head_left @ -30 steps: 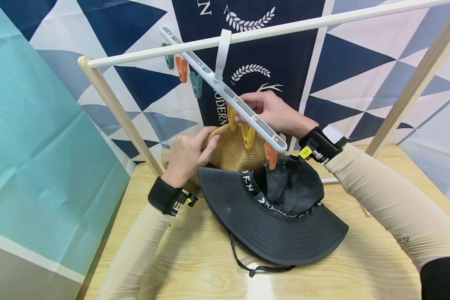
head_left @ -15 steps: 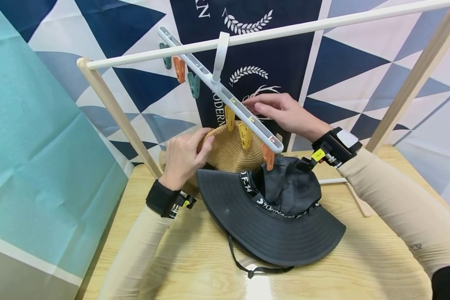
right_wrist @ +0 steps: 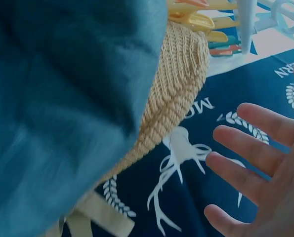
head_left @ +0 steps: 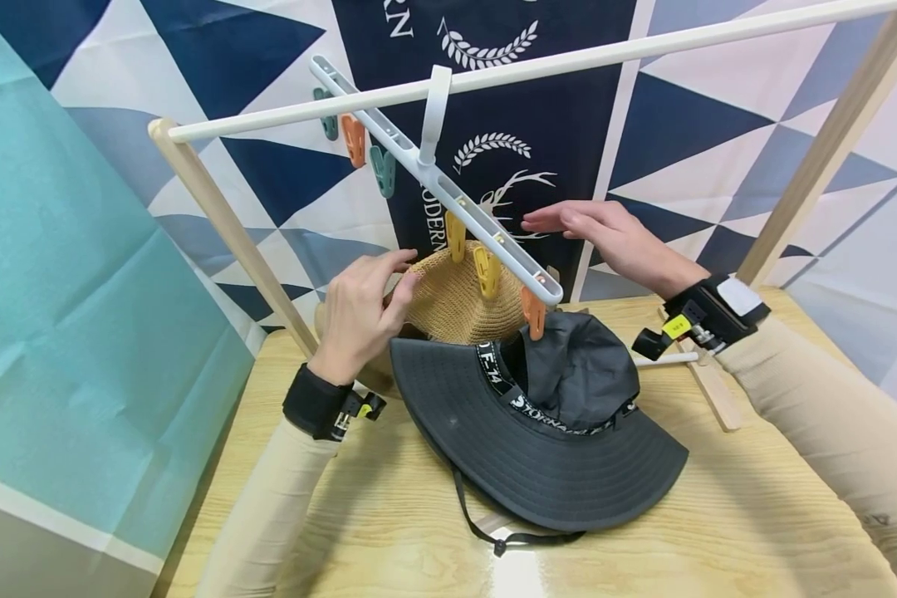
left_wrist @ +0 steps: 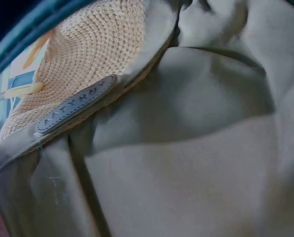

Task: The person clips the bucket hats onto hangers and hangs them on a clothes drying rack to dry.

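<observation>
A tan woven straw hat hangs from two yellow clips on a pale clip hanger. In front of it, a black wide-brimmed hat hangs at the end orange clip, its cord drooping toward the table. At the straw hat's left edge, my left hand has its thumb and fingers parted. My right hand is to the right of the hanger, fingers extended and holding nothing. The left wrist view shows the straw hat's grey fabric brim and a small label.
The hanger hooks over the white crossbar of a wooden stand. Green clips and another orange clip hang bare at its far end. A patterned cloth backs the wooden table.
My right hand has left the yellow clips and drawn right, its fingers straightening. My left hand has eased slightly left, its fingers loosening from the straw hat's edge.
</observation>
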Motion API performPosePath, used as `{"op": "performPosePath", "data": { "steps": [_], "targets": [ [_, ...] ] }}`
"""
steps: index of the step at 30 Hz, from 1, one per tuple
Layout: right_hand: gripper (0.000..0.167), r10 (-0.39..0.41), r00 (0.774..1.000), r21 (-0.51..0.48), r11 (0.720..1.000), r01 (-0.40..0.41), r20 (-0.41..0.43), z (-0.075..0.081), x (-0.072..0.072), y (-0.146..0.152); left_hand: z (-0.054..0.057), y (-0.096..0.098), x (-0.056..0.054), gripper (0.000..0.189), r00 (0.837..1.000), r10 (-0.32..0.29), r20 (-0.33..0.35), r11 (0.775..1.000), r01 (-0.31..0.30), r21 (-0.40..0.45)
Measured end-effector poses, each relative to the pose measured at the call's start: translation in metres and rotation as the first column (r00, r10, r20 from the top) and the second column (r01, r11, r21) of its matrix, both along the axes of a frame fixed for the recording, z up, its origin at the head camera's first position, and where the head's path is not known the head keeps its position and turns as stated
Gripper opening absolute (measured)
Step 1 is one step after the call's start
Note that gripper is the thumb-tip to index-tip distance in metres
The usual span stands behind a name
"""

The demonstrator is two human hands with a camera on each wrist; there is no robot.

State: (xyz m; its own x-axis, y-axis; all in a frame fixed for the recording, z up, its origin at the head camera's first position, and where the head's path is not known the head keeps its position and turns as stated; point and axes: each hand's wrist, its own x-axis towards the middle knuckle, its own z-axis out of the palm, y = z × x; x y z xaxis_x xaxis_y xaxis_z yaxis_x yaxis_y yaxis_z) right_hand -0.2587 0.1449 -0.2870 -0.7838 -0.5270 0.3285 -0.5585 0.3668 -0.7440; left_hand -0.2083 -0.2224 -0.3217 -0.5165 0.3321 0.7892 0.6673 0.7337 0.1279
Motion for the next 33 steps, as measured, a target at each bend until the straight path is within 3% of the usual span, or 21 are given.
{"op": "performPosePath", "data": {
  "steps": [6, 20, 33],
  "targets": [
    [0.048, -0.027, 1.0, 0.002, 1.0, 0.027, -0.013, -0.008, 0.008, 0.018, 0.003, -0.005, 0.004, 0.092, 0.999, -0.028, 0.031, 0.999, 0.027, 0.029],
    [0.045, -0.076, 0.995, -0.071, 0.995, 0.072, -0.059, -0.018, 0.033, 0.061, 0.001, -0.009, 0.008, 0.089, 0.999, -0.019, 0.032, 1.0, 0.019, 0.02],
    [0.041, -0.049, 0.991, -0.099, 0.994, 0.037, -0.122, -0.035, 0.041, 0.066, -0.002, -0.016, 0.015, 0.09, 1.0, -0.009, 0.004, 1.0, 0.009, 0.012]
  ]
}}
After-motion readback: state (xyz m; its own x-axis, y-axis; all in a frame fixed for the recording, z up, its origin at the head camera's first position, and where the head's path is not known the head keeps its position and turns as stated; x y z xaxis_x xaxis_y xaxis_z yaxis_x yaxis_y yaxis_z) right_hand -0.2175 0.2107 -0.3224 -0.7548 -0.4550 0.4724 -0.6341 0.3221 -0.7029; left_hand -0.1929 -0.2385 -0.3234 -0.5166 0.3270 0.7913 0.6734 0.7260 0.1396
